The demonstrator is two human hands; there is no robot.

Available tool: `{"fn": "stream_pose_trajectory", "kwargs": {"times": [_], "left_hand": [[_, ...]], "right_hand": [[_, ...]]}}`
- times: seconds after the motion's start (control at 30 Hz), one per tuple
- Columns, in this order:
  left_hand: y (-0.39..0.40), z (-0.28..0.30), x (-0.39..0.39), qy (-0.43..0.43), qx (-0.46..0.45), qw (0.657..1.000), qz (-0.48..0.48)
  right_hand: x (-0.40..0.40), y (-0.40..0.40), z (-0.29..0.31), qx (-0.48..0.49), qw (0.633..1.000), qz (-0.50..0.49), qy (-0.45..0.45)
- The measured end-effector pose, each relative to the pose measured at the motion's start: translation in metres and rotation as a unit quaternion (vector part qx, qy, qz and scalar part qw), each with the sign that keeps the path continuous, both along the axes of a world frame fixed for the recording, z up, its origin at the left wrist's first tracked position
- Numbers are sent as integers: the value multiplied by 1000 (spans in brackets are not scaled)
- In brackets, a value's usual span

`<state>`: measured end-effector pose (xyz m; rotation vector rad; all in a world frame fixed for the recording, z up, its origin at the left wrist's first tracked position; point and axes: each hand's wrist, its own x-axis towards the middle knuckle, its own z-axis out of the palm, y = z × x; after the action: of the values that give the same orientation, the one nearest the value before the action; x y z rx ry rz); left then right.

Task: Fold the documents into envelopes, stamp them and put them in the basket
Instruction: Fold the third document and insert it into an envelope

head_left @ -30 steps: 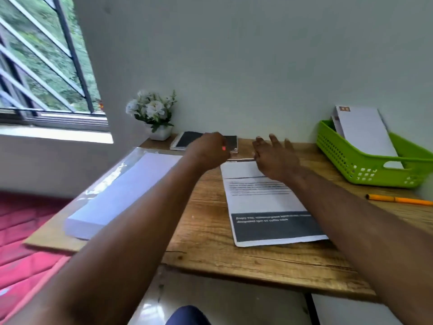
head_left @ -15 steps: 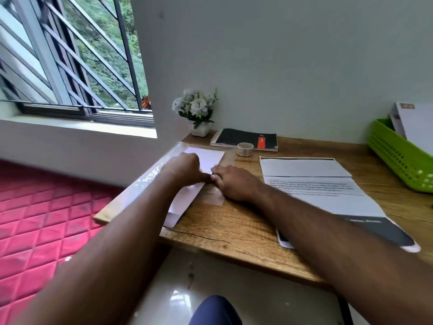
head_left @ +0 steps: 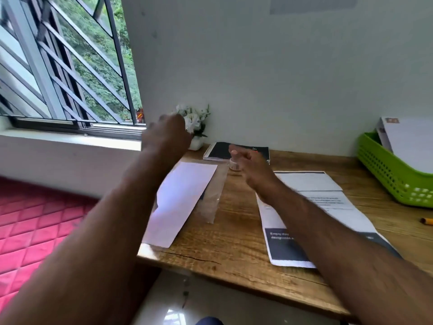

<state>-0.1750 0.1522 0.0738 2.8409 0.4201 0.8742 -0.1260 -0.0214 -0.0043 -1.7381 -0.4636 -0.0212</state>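
A white envelope lies slanted at the desk's left end, partly on a clear plastic sleeve. My left hand is raised above its far end, blurred, with the back toward me and the fingers hidden. My right hand hovers low over the desk beside a small round roll, fingers loosely curled, nothing visible in it. Under my right forearm lies a printed document with a dark band. At the right edge stands a green basket with white envelopes leaning in it.
A black notebook and a small pot of white flowers stand against the wall at the back. An orange pencil lies at the right edge. The wooden desk ends at left above a red floor.
Both hands have left the envelope, where they met half a second ago. My left hand rose toward the flowers; my right moved to the small roll. The view shifted right.
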Motion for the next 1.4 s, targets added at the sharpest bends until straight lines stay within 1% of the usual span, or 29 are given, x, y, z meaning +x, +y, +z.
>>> {"fn": "stream_pose_trajectory", "kwargs": {"times": [0.07,0.1,0.13,0.2,0.27,0.3,0.33,0.37,0.4,0.43,0.47,0.5,0.53,0.6,0.63,0.73,0.77,0.8,0.9,0.97,1.0,1.07,1.1,1.17,1.2,1.23,1.3,1.33,1.4], "left_hand": [[-9,29,-1,-104,-28,993,-41],[-17,39,2,-164,-59,982,-77],[-26,45,8,-222,-98,962,-122],[-49,43,27,-318,-194,907,-199],[-79,26,50,-357,-342,834,-247],[-93,12,65,-354,-417,796,-260],[-104,-2,77,-329,-486,763,-270],[-115,-17,90,-273,-563,725,-288],[-125,-32,97,-186,-639,674,-321],[-136,-45,102,-80,-694,623,-353],[-146,-58,100,2,-720,590,-365],[-154,-69,99,51,-724,583,-365],[-162,-78,100,72,-728,579,-361],[-168,-86,103,62,-736,582,-341],[-167,-89,107,54,-744,575,-338],[-159,-99,116,65,-793,496,-348],[-157,-103,117,76,-802,482,-344],[-156,-106,118,85,-806,474,-343],[-155,-107,119,87,-804,478,-343],[-156,-108,118,90,-805,472,-349],[-157,-106,115,96,-806,464,-355],[-157,-102,109,116,-810,431,-381],[-156,-101,108,127,-812,398,-409],[-153,-99,110,135,-814,329,-459],[-151,-99,111,139,-814,310,-471],[-150,-99,110,144,-813,309,-473],[-148,-101,109,142,-806,321,-477],[-148,-102,107,140,-804,323,-479],[-148,-102,100,135,-805,337,-470]], "right_hand": [[-1,-20,14,44,998,24,37],[0,-31,19,60,996,36,49],[1,-43,23,76,994,47,59],[1,-65,27,123,986,72,81],[3,-88,25,168,979,88,72],[4,-99,23,178,979,83,59],[7,-108,20,185,979,68,47],[9,-118,16,194,980,38,40],[11,-126,11,203,979,4,33],[13,-134,5,207,978,-23,23],[16,-141,-1,199,979,-34,9],[19,-147,-7,182,983,-32,-2],[20,-151,-11,164,986,-19,-1],[25,-156,-15,140,990,15,34],[28,-158,-17,126,990,30,52],[36,-159,-24,96,993,23,60],[38,-158,-26,93,994,6,55],[40,-157,-28,91,995,-13,50],[42,-155,-34,97,993,-53,52],[43,-155,-36,76,991,-98,44],[43,-156,-36,57,991,-117,24],[40,-155,-35,11,990,-138,-28],[39,-155,-34,0,990,-138,-38],[36,-154,-32,25,994,-104,-4],[35,-153,-32,38,996,-78,21],[34,-153,-32,37,997,-55,39],[33,-153,-32,1,998,-24,55],[31,-152,-32,-17,998,-18,58],[27,-150,-31,-58,997,-40,41]]}}
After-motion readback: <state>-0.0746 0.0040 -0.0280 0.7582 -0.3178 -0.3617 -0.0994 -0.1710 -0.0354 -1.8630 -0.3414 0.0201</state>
